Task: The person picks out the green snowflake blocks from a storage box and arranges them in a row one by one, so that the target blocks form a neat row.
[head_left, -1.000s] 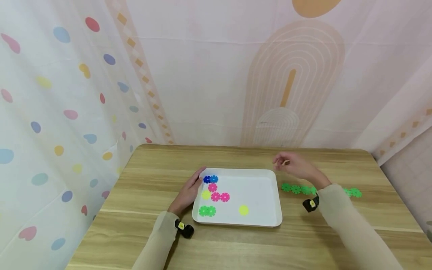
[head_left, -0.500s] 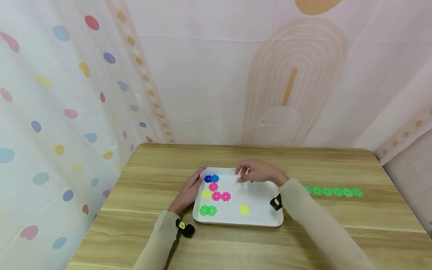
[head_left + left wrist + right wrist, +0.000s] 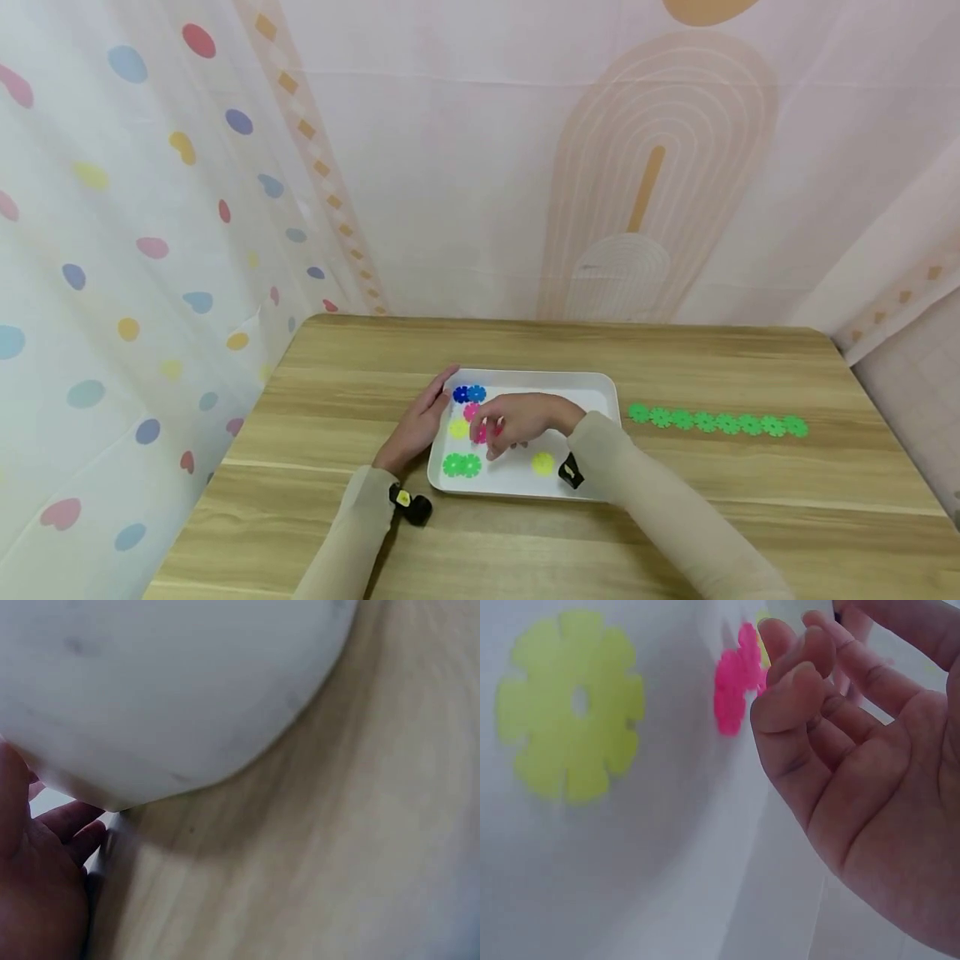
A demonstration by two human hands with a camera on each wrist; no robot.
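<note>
My left hand (image 3: 414, 429) grips the left side of a white tray (image 3: 585, 392), its thumb at the rim. In the left wrist view, the fingers lie along the tray's edge (image 3: 187, 769). Over the tray's left half hovers my right hand (image 3: 519, 419), fingers loosely bent and holding nothing. Just below it are pink snowflake discs (image 3: 731, 686), partly hidden. A yellow snowflake disc (image 3: 543, 464) lies to the right of that hand. Along the tray's left side are joined blue discs (image 3: 468, 393), another yellow disc (image 3: 457, 428) and joined green discs (image 3: 461, 465).
A straight chain of several joined green discs (image 3: 716, 422) lies on the wooden table (image 3: 720, 500), to the right of the tray. A patterned curtain (image 3: 465, 167) hangs behind the table and at its left.
My right hand has moved left from beside the green chain to above the pink discs, uncovering the whole chain. My left hand has stayed at the tray's side.
</note>
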